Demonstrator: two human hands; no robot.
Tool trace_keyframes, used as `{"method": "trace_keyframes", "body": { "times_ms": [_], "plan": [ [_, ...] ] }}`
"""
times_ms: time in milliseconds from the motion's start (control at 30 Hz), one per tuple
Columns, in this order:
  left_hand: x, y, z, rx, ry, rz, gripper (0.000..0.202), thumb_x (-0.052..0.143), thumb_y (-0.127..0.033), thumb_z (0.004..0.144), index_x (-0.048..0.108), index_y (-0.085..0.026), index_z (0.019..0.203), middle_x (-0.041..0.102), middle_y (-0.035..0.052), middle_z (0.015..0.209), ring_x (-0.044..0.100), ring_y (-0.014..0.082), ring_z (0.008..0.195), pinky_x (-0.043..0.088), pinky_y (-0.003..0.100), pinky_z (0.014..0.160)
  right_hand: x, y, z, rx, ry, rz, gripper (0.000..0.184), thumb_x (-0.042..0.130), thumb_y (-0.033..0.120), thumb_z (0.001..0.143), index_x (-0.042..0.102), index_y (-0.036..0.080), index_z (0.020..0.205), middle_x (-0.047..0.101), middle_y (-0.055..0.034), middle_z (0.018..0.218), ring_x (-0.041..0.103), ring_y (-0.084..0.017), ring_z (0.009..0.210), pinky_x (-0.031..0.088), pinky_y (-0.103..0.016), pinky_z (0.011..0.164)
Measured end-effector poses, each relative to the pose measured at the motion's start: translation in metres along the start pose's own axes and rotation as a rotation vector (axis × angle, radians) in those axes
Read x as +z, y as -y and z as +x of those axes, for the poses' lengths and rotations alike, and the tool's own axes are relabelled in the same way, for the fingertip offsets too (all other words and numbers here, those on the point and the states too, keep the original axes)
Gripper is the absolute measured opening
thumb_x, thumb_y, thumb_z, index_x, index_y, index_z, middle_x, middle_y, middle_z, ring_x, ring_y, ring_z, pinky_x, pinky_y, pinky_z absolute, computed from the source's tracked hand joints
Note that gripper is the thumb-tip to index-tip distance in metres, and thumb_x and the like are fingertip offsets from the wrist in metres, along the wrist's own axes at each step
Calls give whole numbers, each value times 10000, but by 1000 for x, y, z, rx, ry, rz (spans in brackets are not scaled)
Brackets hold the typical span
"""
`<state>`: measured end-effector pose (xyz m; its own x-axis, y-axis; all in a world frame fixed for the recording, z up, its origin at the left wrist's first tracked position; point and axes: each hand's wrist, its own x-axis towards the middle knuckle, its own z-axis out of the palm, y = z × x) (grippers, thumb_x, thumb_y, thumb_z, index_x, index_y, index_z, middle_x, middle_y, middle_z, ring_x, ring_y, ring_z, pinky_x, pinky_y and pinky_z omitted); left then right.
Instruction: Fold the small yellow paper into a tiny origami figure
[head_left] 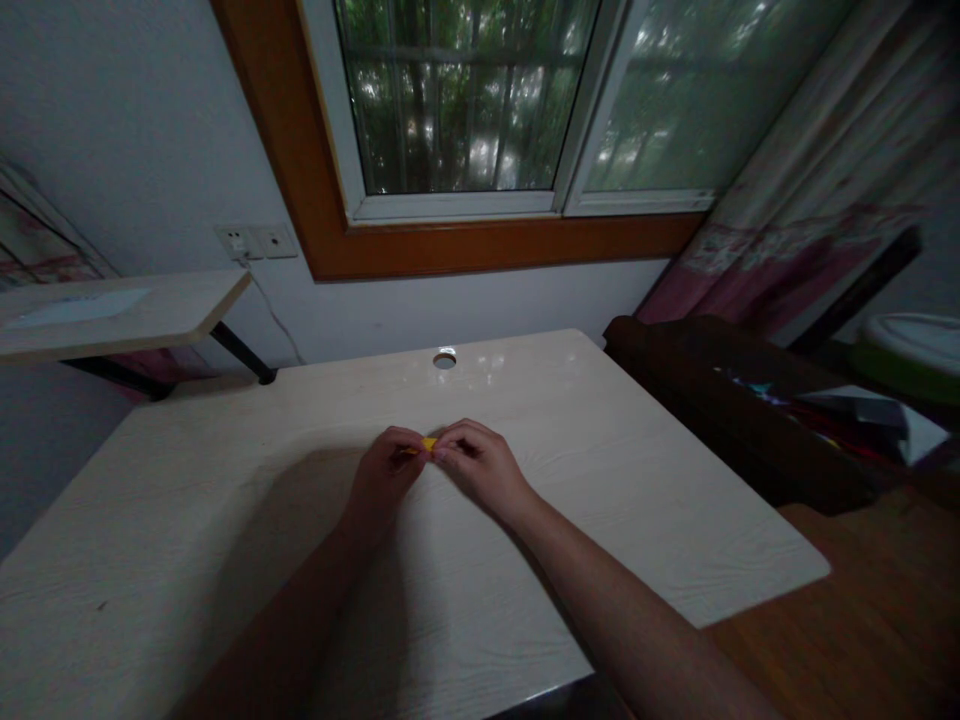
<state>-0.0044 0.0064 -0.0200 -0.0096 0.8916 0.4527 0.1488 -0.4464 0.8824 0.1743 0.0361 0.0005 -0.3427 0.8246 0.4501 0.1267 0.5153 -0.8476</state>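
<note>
Where left grip (381, 472) meets right grip (484, 458), yellow piece (429, 443), pinched between

Beyond the desk (645, 470), a wood-framed window (581, 110) shows greenery (465, 100) beside a hanging curtain (817, 170); wall sockets (274, 242) sit near a raised shelf (176, 305)

Room, domestic, I judge. Before me: 1 pale wood-grain desk (637, 500), 6 o'clock. 1 sliding window (465, 120), wood-trimmed, foliage outside, 12 o'clock. 1 curtain (817, 180), patterned, pink lower band, 2 o'clock. Dark brown furniture (675, 370), loose belongings on it, 3 o'clock. Brown floor (847, 600), 4 o'clock. 2 wall sockets (276, 241), 10 o'clock.
</note>
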Motion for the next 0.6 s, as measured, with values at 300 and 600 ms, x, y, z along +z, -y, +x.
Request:
{"method": "trace_keyframes", "body": {
  "times_ms": [300,600],
  "plan": [
    [0,-6,1,6,16,223,44,658,-229,830,647,-206,866,652,38,907,643,158,838,547,285,749,0,0,0,45,-16,-11,32,678,220,828,706,210,838,667,-31,838,612,-159,789,458,-274,713],
    [1,-11,1,-32,-44,221,66,664,-259,823,646,-199,805,668,38,885,653,161,831,539,281,752,7,-9,-1,276,-81,332,199,737,323,757,669,206,904,659,-7,786,593,-137,703,477,-260,657]
  ]
}}
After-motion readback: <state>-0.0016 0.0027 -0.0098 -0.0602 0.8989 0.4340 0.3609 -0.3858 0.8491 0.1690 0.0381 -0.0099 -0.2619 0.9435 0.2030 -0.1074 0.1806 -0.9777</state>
